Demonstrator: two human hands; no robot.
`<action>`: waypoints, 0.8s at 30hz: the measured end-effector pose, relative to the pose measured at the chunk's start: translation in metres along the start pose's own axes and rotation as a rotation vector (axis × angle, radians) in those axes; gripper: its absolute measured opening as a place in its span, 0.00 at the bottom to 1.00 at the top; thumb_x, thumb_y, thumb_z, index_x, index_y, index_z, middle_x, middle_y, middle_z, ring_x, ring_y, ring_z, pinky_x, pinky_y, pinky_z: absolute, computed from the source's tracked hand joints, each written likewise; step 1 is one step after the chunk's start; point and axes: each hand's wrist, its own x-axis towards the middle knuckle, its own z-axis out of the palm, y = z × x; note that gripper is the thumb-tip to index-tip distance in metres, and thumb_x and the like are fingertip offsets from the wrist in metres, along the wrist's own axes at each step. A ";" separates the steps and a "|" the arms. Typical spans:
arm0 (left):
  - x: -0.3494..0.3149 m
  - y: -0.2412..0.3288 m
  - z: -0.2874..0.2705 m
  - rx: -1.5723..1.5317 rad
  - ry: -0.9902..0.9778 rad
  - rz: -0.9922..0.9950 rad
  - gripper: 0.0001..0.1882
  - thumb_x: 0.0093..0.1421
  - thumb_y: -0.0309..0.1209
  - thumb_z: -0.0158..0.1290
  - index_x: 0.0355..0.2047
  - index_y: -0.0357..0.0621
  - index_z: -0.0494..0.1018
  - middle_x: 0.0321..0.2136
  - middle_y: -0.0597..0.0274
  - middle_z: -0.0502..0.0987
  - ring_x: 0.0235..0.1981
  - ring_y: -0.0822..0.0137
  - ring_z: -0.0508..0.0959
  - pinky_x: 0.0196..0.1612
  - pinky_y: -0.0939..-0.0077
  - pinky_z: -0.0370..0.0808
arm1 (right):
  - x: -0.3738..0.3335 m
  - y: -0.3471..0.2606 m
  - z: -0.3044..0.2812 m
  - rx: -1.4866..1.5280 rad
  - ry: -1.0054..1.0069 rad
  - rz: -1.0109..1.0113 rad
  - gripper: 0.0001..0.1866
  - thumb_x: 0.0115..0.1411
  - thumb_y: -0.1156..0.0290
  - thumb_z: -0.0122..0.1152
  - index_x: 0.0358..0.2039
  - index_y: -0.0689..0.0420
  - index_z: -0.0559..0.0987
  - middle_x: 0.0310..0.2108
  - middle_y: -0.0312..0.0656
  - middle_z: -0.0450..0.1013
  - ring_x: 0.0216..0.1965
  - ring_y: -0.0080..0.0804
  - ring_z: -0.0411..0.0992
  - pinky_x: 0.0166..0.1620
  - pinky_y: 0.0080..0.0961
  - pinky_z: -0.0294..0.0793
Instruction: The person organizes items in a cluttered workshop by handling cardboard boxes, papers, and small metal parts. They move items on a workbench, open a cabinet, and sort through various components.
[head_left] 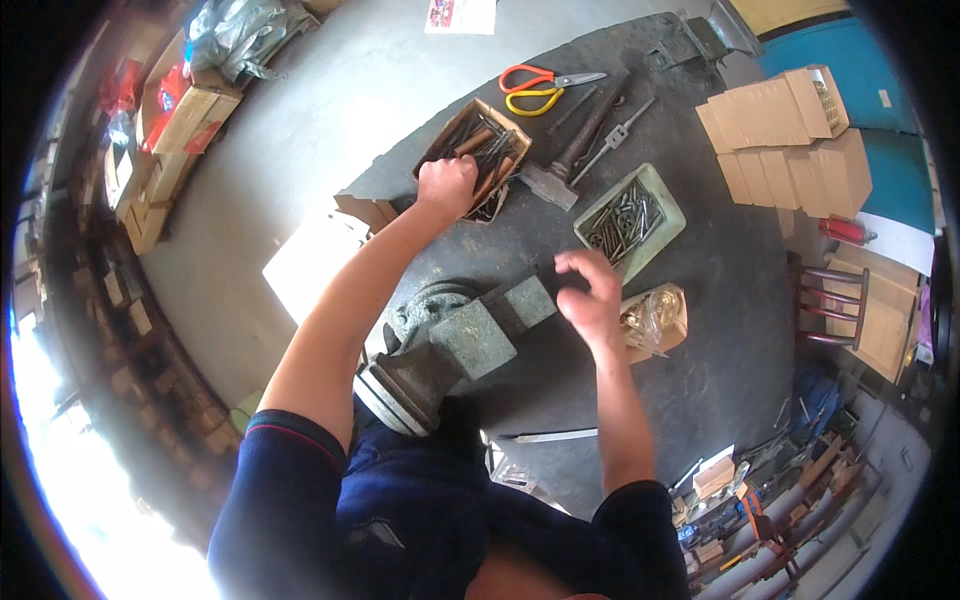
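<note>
My left hand [447, 185] reaches into a small cardboard box [510, 125] of several rods and tools, fingers curled among them; what it grips is hidden. My right hand [590, 295] hovers with fingers bent just past the jaw end of a large grey-green bench vise [460, 345] on the dark workbench [700, 300]. Whether something small sits between its fingertips I cannot tell. A pale green tray [668, 205] of several metal bolts lies just beyond the right hand. A cardboard box with a clear bag of brass parts [655, 320] sits right of it.
A hammer [570, 165], orange and yellow scissors [535, 90] and a tap wrench [615, 135] lie at the bench's far side. Stacked small cardboard boxes [785, 135] stand at the right. A flat metal blade [550, 436] lies near me. Cartons line the floor at left.
</note>
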 end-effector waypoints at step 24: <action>-0.007 -0.005 0.012 -0.003 0.078 -0.123 0.06 0.43 0.29 0.52 0.22 0.42 0.74 0.28 0.53 0.73 0.28 0.57 0.76 0.28 0.65 0.72 | -0.071 0.008 0.023 0.231 0.124 0.281 0.14 0.34 0.81 0.51 0.26 0.60 0.76 0.24 0.37 0.71 0.28 0.23 0.67 0.35 0.18 0.65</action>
